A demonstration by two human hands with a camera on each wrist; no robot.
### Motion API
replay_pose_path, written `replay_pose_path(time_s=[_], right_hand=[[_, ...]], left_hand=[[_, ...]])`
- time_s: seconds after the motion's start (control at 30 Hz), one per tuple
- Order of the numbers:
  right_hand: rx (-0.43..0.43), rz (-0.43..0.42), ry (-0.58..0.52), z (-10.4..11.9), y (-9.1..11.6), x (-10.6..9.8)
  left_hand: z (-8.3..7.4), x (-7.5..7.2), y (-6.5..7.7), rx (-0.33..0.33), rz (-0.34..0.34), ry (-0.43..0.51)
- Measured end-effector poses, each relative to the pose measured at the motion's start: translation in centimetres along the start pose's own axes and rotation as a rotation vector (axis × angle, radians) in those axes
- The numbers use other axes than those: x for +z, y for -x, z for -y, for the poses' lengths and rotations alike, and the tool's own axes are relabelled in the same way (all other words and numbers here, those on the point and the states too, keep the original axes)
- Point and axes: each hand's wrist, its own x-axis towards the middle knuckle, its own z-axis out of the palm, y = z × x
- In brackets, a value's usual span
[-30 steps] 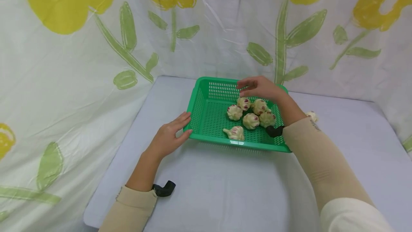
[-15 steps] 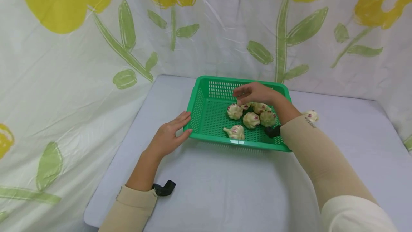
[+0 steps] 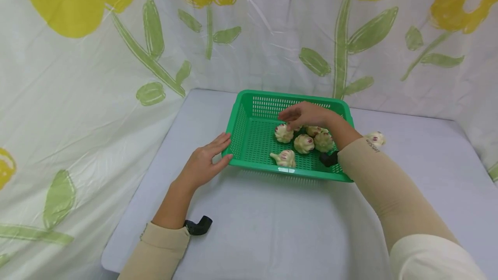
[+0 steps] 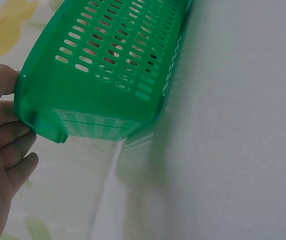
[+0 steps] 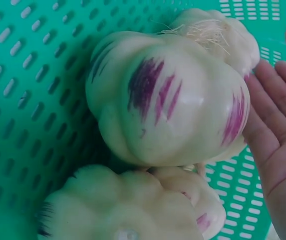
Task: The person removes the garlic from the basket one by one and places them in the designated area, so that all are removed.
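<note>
A green plastic basket [image 3: 254, 141] with slotted walls holds several cream garlic bulbs [image 3: 304, 144] streaked with purple. My left hand [image 3: 204, 163] rests against its near left corner, fingers along the left rim and thumb at the front edge. In the left wrist view the left hand [image 4: 5, 145] touches the basket's rim [image 4: 21, 95] with loosely extended fingers. Over the bulbs reaches my right hand [image 3: 307, 115], its thumb right above one garlic bulb [image 3: 284, 133]. The right wrist view has a large bulb [image 5: 168, 100] beside the right hand's [image 5: 283, 130] extended fingers.
One more garlic bulb [image 3: 376, 138] lies outside the basket on the white table [image 3: 272, 228], partly behind the right sleeve. A flowered curtain [image 3: 268, 64] hangs along the table's back and left sides. Both wrists carry small black cameras [image 3: 199, 225].
The right hand has moved slightly left and lower, nearer the bulbs, covering more of the back ones. The left hand keeps its place at the basket's corner.
</note>
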Motion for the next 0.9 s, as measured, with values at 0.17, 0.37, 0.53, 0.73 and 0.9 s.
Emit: replay_pose_path(time_s=[0.17,0.37,0.53,0.73,0.9], right_hand=[[-0.008,0.034,0.013,0.0,-0.2,0.2],[0.002,0.048,0.042,0.1,-0.3,0.6],[0.019,0.073,0.055,0.2,-0.5,0.8],[0.032,0.09,0.106,0.3,-0.8,1.0],[0.035,0.12,0.141,0.6,-1.0,1.2]], left_hand=[[-0.1,0.0,-0.1,-0.002,-0.001,0.002],[-0.1,0.0,0.0,0.0,-0.002,0.005],[0.0,0.0,0.0,0.005,-0.008,0.012],[0.0,0.1,0.1,0.004,-0.006,0.019],[0.1,0.1,0.1,0.009,-0.009,0.015]])
